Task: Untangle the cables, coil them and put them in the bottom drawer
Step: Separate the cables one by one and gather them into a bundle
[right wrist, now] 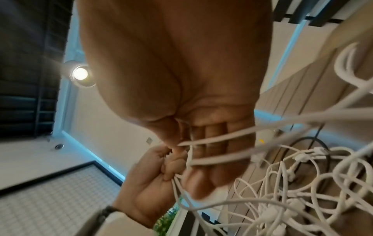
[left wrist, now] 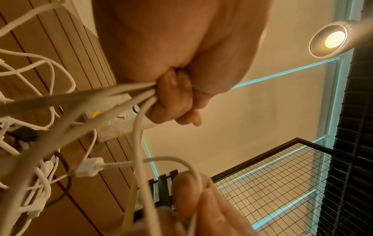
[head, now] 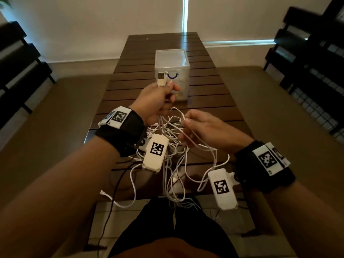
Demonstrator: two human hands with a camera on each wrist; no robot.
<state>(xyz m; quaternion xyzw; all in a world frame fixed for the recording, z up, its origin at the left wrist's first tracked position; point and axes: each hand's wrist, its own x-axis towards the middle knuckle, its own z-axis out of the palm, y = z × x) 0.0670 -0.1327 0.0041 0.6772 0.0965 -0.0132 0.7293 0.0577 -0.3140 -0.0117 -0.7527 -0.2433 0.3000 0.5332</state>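
My left hand [head: 158, 103] is fisted round a bunch of white cables [head: 173, 144], a USB plug [head: 161, 79] sticking up out of it. My right hand [head: 206, 131] pinches one strand beside it. The tangle hangs over the slatted table [head: 214, 86]; the clear drawer box [head: 172, 66] stands just beyond my hands.

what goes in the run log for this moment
stage: untangling | left hand: grips white cables | right hand: pinches one strand | drawer unit: closed

Dark slatted wooden table [head: 214, 101], pale wall [head: 93, 25], black wire racks [head: 316, 75] either side, lit spotlight [left wrist: 333, 39]
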